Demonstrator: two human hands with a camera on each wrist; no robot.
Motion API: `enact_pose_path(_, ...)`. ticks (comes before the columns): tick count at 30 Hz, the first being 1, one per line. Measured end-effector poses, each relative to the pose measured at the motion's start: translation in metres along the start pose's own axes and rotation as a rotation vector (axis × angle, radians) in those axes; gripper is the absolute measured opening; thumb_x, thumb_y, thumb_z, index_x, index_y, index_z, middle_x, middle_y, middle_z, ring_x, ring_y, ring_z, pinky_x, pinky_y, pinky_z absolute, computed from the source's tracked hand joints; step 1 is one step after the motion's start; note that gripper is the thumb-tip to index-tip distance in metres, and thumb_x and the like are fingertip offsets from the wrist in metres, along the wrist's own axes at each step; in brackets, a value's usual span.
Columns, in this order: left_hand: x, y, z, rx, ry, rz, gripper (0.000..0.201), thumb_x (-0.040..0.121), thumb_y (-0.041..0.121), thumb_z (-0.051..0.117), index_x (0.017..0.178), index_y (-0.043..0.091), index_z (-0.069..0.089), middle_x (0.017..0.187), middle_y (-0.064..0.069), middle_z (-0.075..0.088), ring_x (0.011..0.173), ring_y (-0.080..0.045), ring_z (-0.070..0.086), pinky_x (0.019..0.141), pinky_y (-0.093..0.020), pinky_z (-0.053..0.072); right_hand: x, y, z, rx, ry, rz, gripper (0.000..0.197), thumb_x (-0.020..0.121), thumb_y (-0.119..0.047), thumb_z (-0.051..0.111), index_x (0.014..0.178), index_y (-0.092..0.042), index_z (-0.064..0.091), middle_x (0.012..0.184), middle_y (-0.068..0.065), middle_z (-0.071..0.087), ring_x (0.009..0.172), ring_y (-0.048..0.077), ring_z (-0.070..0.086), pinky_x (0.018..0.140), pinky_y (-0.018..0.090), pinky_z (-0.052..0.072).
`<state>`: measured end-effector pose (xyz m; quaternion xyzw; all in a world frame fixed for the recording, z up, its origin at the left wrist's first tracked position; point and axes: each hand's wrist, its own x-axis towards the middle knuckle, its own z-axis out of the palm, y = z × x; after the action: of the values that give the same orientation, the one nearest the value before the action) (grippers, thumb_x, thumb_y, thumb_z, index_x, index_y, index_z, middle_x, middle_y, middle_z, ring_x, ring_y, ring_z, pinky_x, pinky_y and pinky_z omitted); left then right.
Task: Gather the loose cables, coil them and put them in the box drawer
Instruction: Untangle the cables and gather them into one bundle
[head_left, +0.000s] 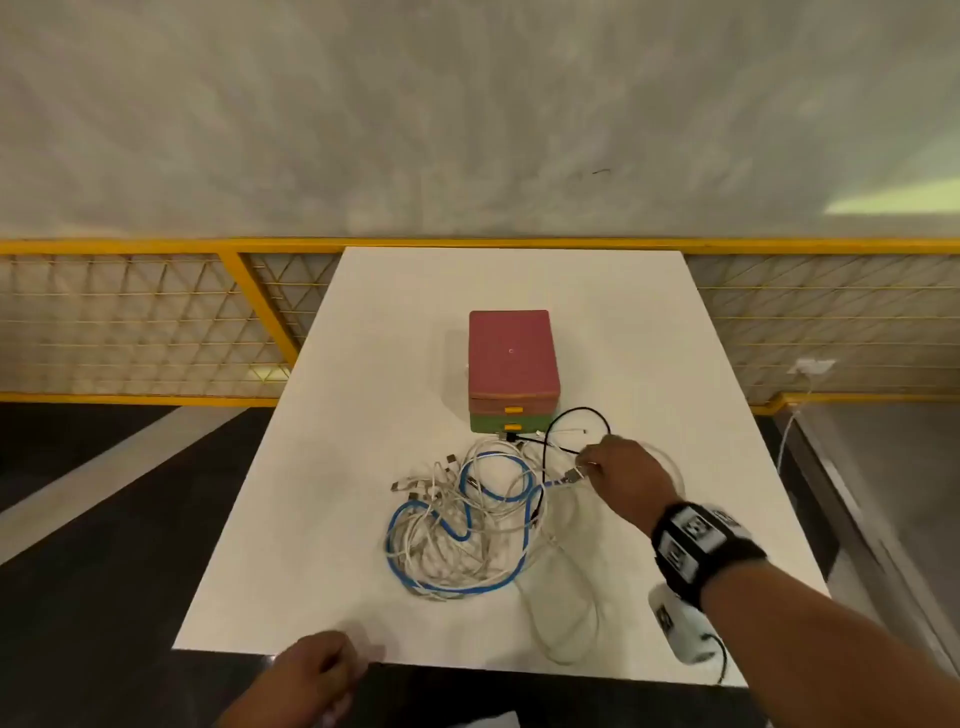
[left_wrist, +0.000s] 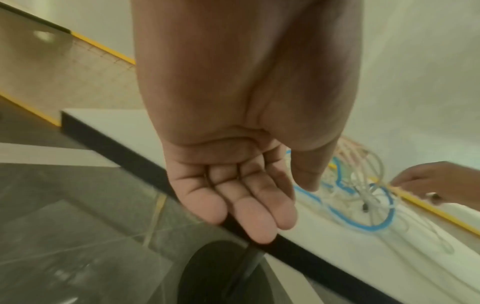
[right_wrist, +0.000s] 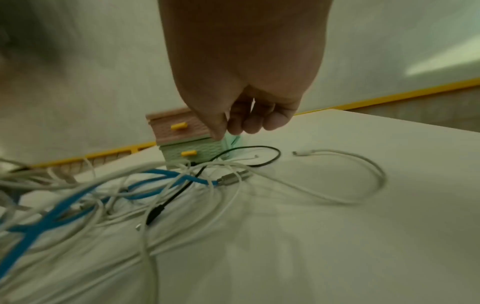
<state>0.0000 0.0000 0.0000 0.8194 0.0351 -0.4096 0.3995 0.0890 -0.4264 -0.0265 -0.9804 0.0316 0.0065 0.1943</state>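
A tangle of white cables (head_left: 441, 561) and a blue cable (head_left: 503, 498) lies mid-table in front of the box (head_left: 513, 358). The box has a pink top and a green lower drawer (head_left: 511, 423), both drawers closed, with yellow handles. A thin black cable (head_left: 582, 410) loops beside the box. My right hand (head_left: 597, 467) hovers at the tangle's right side, just above the blue cable's metal plug (right_wrist: 231, 178). In the right wrist view my right hand (right_wrist: 233, 127) has loosely curled fingers and holds nothing. My left hand (left_wrist: 246, 205) is empty, fingers straight, at the table's near edge (head_left: 317, 670).
The white table (head_left: 415, 312) stands against a yellow mesh railing (head_left: 156, 322). One white cable loop (head_left: 566, 660) reaches the near edge. A wall socket (head_left: 810, 366) with a white lead sits at the right. A dark round object (left_wrist: 221, 273) stands on the floor below the near edge.
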Motion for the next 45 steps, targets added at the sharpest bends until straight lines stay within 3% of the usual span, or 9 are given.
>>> enact_pose_path(4, -0.001, 0.024, -0.005, 0.073, 0.001, 0.080, 0.020, 0.089, 0.030, 0.064, 0.070, 0.023, 0.062, 0.072, -0.020, 0.070, 0.059, -0.013, 0.060, 0.070, -0.029, 0.051, 0.023, -0.023, 0.006, -0.409, -0.308, -0.002, 0.030, 0.092, -0.022, 0.051, 0.118, -0.030, 0.065, 0.125, 0.005, 0.054, 0.119, 0.031, 0.052, 0.091, 0.039, 0.047)
enact_pose_path(9, -0.007, 0.041, -0.009, 0.125, 0.047, 0.189, 0.013, 0.089, 0.028, 0.066, 0.076, 0.031, 0.065, 0.069, 0.001, 0.072, 0.065, -0.003, 0.064, 0.071, -0.022, 0.052, 0.028, -0.025, 0.015, -0.548, -0.330, -0.027, 0.030, 0.090, -0.021, 0.050, 0.118, -0.025, 0.060, 0.126, 0.007, 0.051, 0.118, 0.031, 0.049, 0.090, 0.041, 0.046)
enact_pose_path(16, -0.006, 0.076, -0.018, 0.138, 0.136, 0.392, 0.006, 0.088, 0.032, 0.067, 0.083, 0.029, 0.068, 0.077, -0.004, 0.070, 0.068, -0.007, 0.061, 0.071, -0.034, 0.053, 0.035, -0.034, -0.043, 0.008, -0.003, -0.041, 0.011, 0.075, -0.020, 0.066, 0.083, -0.024, 0.059, 0.090, -0.007, 0.053, 0.089, 0.025, 0.054, 0.070, 0.033, 0.043)
enact_pose_path(20, -0.003, 0.126, -0.021, 0.181, 0.256, 0.613, 0.010, 0.089, 0.024, 0.069, 0.083, 0.032, 0.066, 0.080, 0.007, 0.067, 0.074, -0.006, 0.062, 0.070, -0.024, 0.049, 0.036, -0.061, -0.097, 0.250, 0.036, -0.075, 0.019, 0.085, -0.018, 0.067, 0.082, -0.026, 0.051, 0.067, -0.012, 0.051, 0.066, 0.015, 0.051, 0.063, 0.034, 0.044)
enact_pose_path(26, 0.021, 0.243, -0.014, 0.228, 0.416, 0.881, 0.028, 0.090, 0.034, 0.069, 0.116, 0.026, 0.064, 0.103, 0.008, 0.058, 0.092, 0.000, 0.058, 0.075, -0.005, 0.040, 0.026, -0.114, -0.152, 0.539, 0.162, -0.196, 0.028, 0.077, -0.003, 0.074, 0.083, -0.027, 0.062, 0.075, -0.013, 0.063, 0.066, -0.005, 0.057, 0.063, 0.007, 0.043)
enact_pose_path(30, 0.033, 0.296, -0.011, 0.270, 0.420, 0.828, 0.022, 0.095, 0.029, 0.059, 0.093, 0.009, 0.069, 0.084, -0.007, 0.064, 0.081, -0.022, 0.060, 0.073, -0.037, 0.047, 0.019, -0.137, -0.171, 0.532, 0.177, -0.267, 0.027, 0.076, -0.003, 0.073, 0.087, -0.026, 0.064, 0.080, -0.009, 0.067, 0.071, 0.001, 0.060, 0.066, 0.010, 0.045)
enact_pose_path(38, 0.033, 0.295, -0.036, -0.156, 0.364, 0.708, 0.029, 0.096, 0.014, 0.054, 0.069, 0.017, 0.065, 0.099, -0.014, 0.073, 0.083, -0.022, 0.065, 0.076, -0.028, 0.050, 0.011, -0.081, -0.127, 0.461, 0.039, 0.041, 0.012, 0.084, -0.018, 0.073, 0.095, -0.014, 0.069, 0.092, -0.004, 0.068, 0.086, 0.013, 0.063, 0.072, 0.021, 0.043)
enact_pose_path(42, 0.022, 0.302, -0.036, -0.317, 0.264, 0.700, 0.028, 0.103, 0.023, 0.048, 0.097, 0.007, 0.070, 0.087, -0.003, 0.066, 0.071, -0.010, 0.061, 0.065, -0.022, 0.050, -0.006, -0.106, -0.112, 0.492, 0.010, 0.035, 0.013, 0.086, -0.027, 0.069, 0.080, -0.017, 0.066, 0.074, -0.007, 0.063, 0.068, 0.011, 0.058, 0.060, 0.023, 0.041)
enact_pose_path(45, 0.009, 0.314, -0.035, -0.413, 0.234, 0.728, 0.028, 0.105, 0.026, 0.045, 0.104, 0.011, 0.069, 0.092, -0.005, 0.066, 0.082, -0.016, 0.062, 0.073, -0.030, 0.051, -0.022, -0.141, -0.115, 1.035, -0.270, 0.236, 0.040, 0.098, -0.037, 0.050, 0.070, -0.012, 0.062, 0.061, 0.005, 0.057, 0.051, 0.018, 0.050, 0.050, 0.027, 0.034)
